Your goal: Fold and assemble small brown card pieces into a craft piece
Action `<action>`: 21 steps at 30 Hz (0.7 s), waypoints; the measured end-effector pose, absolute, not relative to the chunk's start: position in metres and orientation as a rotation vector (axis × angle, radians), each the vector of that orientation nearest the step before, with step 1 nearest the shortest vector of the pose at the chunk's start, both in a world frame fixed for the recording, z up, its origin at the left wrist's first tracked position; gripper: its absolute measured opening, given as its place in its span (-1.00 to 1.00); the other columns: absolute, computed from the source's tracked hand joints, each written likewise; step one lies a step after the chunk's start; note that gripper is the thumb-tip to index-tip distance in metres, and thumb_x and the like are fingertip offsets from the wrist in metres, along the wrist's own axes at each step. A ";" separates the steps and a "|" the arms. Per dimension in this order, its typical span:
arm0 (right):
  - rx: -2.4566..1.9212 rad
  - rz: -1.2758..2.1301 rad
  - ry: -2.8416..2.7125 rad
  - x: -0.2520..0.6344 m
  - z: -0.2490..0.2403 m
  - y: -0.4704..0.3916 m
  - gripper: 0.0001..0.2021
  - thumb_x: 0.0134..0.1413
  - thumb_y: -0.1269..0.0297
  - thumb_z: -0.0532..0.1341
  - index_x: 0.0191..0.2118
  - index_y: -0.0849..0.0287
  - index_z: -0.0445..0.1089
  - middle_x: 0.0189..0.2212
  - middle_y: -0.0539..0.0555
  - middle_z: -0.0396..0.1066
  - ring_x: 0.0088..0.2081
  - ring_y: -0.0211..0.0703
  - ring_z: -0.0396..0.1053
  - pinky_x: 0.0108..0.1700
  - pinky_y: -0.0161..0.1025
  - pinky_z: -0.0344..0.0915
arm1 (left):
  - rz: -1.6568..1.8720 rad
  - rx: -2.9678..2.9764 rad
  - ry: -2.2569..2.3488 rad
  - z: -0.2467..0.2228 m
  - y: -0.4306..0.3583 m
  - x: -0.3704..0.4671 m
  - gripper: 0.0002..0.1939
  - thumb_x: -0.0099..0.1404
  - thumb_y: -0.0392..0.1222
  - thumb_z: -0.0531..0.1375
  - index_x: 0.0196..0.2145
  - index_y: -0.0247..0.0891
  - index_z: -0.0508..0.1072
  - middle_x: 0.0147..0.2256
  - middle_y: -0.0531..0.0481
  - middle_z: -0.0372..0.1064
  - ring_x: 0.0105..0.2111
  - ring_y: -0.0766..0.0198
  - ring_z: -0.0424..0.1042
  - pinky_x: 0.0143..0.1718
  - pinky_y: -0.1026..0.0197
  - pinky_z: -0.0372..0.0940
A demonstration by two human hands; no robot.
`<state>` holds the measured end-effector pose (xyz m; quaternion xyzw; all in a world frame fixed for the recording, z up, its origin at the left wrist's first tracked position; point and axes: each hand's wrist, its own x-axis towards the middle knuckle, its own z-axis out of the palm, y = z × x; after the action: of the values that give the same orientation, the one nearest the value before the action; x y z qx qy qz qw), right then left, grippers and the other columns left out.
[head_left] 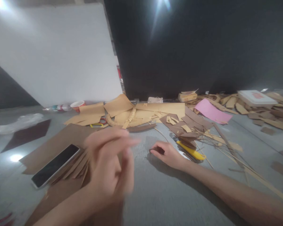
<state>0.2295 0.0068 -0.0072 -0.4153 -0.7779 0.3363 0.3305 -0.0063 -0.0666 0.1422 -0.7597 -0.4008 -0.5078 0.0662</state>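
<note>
My left hand [110, 157] is raised in front of me, smeared by motion. Its fingers are loosely bent and partly stretched toward the right, and nothing shows between them. My right hand [168, 153] rests on the grey table, thumb and fingers pinched around a small dark brown piece [152, 150], mostly hidden by the fingers. Just right of that hand lies a yellow-handled utility knife [191, 150]. Beyond both hands is a curved form wrapped in tan paper [129, 118], with a brown curved strip [141, 128] beside it.
A phone [55, 165] lies on brown sheets [58, 141] at left. Tan paper [160, 110], a paper cup [77, 105] and a plastic bottle [61, 108] stand further back. Pink paper [213, 110], thin strips [226, 152], scraps and a white box [257, 98] fill the right.
</note>
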 end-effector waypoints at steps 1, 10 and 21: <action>-1.089 0.885 -2.035 0.229 -0.007 0.007 -0.83 0.38 0.17 0.28 -0.26 0.11 0.51 -0.39 -0.02 0.50 -0.38 -0.22 0.36 -0.31 -0.28 0.22 | -1.513 -2.333 -1.230 0.138 -0.057 -0.005 -0.77 0.52 -0.33 0.13 -0.03 -0.14 0.56 -0.02 -0.09 0.51 -0.01 0.12 0.51 0.05 0.01 0.49; -1.057 0.887 -2.026 0.228 -0.006 0.007 -0.81 0.37 0.15 0.25 -0.26 0.11 0.48 -0.39 0.00 0.49 -0.39 -0.21 0.34 -0.32 -0.27 0.21 | -0.788 -2.443 -1.813 0.049 0.028 -0.081 -0.65 0.42 -0.35 0.03 0.05 -0.29 0.50 0.05 -0.26 0.54 0.15 -0.11 0.49 0.22 -0.17 0.39; -1.083 0.876 -2.066 0.228 -0.004 0.007 -0.79 0.39 0.14 0.23 -0.29 0.11 0.45 -0.40 -0.01 0.46 -0.38 -0.21 0.33 -0.31 -0.27 0.20 | -0.506 -2.323 -1.836 -0.032 0.038 -0.124 -0.50 0.59 -0.11 -0.04 0.29 -0.40 0.41 0.34 -0.42 0.30 0.37 -0.21 0.26 0.38 -0.29 0.20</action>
<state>0.2276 0.0068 -0.0044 -0.4120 -0.7857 0.3333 0.3192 -0.1244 0.0382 -0.0316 -0.7716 -0.6097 -0.1679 0.0687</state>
